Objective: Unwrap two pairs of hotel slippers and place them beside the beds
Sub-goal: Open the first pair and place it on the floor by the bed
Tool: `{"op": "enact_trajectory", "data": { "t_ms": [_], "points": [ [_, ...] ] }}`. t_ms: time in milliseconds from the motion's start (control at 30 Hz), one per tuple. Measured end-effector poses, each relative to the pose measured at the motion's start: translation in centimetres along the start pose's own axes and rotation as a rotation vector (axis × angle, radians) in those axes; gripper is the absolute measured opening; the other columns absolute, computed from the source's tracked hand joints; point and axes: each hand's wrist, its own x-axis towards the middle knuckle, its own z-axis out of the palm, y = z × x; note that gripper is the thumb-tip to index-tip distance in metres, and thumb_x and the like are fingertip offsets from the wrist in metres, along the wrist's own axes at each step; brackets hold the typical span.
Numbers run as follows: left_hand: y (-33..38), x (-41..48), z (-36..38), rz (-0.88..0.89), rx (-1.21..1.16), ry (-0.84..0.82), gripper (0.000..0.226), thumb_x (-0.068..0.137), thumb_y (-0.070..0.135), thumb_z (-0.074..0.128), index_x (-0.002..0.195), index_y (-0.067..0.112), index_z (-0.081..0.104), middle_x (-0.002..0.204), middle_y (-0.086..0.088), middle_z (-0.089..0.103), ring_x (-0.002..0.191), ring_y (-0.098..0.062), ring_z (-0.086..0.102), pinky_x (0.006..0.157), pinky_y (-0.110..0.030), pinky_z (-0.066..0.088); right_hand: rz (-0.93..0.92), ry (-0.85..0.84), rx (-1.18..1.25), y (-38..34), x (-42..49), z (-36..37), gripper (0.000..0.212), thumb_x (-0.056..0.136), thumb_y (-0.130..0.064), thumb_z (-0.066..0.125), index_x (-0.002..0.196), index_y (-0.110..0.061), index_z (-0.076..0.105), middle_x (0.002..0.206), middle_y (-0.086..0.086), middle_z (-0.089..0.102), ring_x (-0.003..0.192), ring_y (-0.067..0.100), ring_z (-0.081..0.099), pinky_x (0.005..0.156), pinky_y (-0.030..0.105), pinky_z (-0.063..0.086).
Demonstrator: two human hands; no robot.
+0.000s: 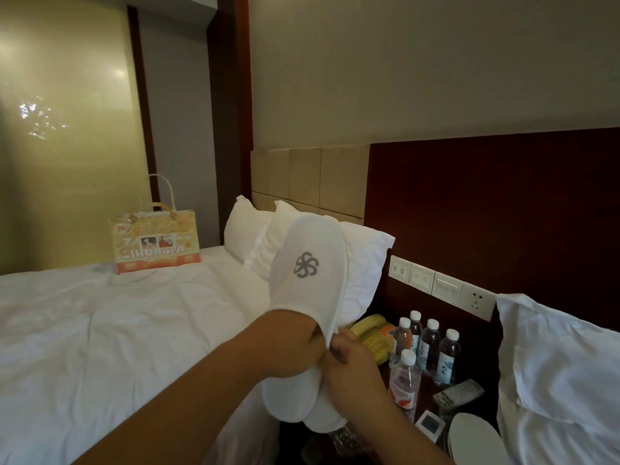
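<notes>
Together, left hand (295, 344) and right hand (355, 370) grip white slippers (308, 263), fingers (337, 349) curled on edge, toes up.

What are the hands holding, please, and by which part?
White cloth slippers with grey logo: left hand grips their middle, right hand pinches the edge there.

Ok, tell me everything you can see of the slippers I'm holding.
The slippers are white, soft and cloth-like, and look like a pair stacked together. The front one shows a closed rounded toe with a grey pinwheel logo and a stitched edge. They stand nearly upright, toes up, heels hanging below. The left grip and right grip pinch them at the middle, in the air beside the bed.
</notes>
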Motion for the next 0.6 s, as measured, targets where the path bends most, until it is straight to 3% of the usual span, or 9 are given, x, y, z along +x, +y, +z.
{"op": "enact_trajectory", "data": {
  "t_ms": [67,133,200,300,367,467,600],
  "points": [
    [-0.3,-0.2,0.4,0.033,-0.102,0.059,0.047,0.075,0.051,0.052,0.072,0.005,0.059,0.066,-0.009,0.055,0.058,-0.013,0.052,0.066,-0.034,0.053,0.006,-0.017,-0.006,-0.1,0.1,-0.3,0.033,0.084,-0.023,0.064,0.084,0.01,0.064,0.106,0.022,0.06,0.097,0.04,0.063,0.086,0.056,0.053],
    [-0.3,-0.1,0.7,0.026,-0.2,0.12,0.065,0.066,0.075,0.048,0.073,0.012,0.062,0.069,-0.001,0.061,0.063,-0.008,0.057,0.068,-0.032,0.054,-0.011,-0.014,-0.044,-0.5,0.1,-0.4,0.024,0.083,-0.031,0.063,0.083,-0.007,0.068,0.1,0.017,0.065,0.092,0.03,0.067,0.082,0.052,0.056],
    [0.2,0.0,0.4,-0.008,-0.331,0.245,0.092,0.058,0.096,0.034,0.095,0.017,0.066,0.087,0.003,0.066,0.085,-0.01,0.062,0.08,-0.026,0.05,-0.04,-0.022,-0.046,-0.8,0.3,-0.6,0.018,0.086,-0.034,0.065,0.09,-0.016,0.07,0.098,0.012,0.068,0.092,0.025,0.068,0.081,0.048,0.057],
    [0.2,0.3,-0.1,-0.141,-0.446,0.493,0.125,0.046,0.103,0.019,0.137,0.02,0.044,0.121,0.0,0.057,0.116,-0.022,0.051,0.097,-0.025,0.03,-0.03,-0.019,0.057,-1.1,0.6,-0.8,0.021,0.082,-0.034,0.077,0.103,-0.032,0.075,0.109,-0.006,0.066,0.102,0.009,0.065,0.088,0.032,0.056],
    [-0.6,0.6,-0.5,-0.175,-0.44,0.585,0.124,0.049,0.102,0.018,0.147,0.026,0.029,0.141,-0.003,0.046,0.13,-0.027,0.041,0.103,-0.033,0.029,-0.003,0.011,0.095,-1.1,0.7,-1.2,0.038,0.081,-0.031,0.079,0.118,-0.034,0.07,0.118,-0.016,0.061,0.108,0.004,0.061,0.093,0.029,0.054],
    [-2.1,0.7,-1.3,-0.278,-0.308,0.527,0.12,0.05,0.102,0.023,0.142,0.026,0.032,0.133,-0.004,0.052,0.118,-0.027,0.049,0.097,-0.04,0.041,0.008,0.088,0.051,-1.1,0.9,-1.9,0.051,0.088,-0.023,0.073,0.133,-0.039,0.057,0.121,-0.019,0.054,0.106,0.001,0.056,0.085,0.023,0.054],
    [-3.0,0.3,-1.0,-0.345,-0.146,0.381,0.12,0.037,0.106,0.034,0.123,0.023,0.046,0.098,0.004,0.056,0.083,-0.013,0.05,0.073,-0.026,0.042,-0.008,0.101,0.051,-1.1,0.9,-2.1,0.073,0.09,-0.024,0.07,0.148,-0.044,0.032,0.117,-0.023,0.048,0.106,0.003,0.055,0.075,0.018,0.05]
  ]
}}
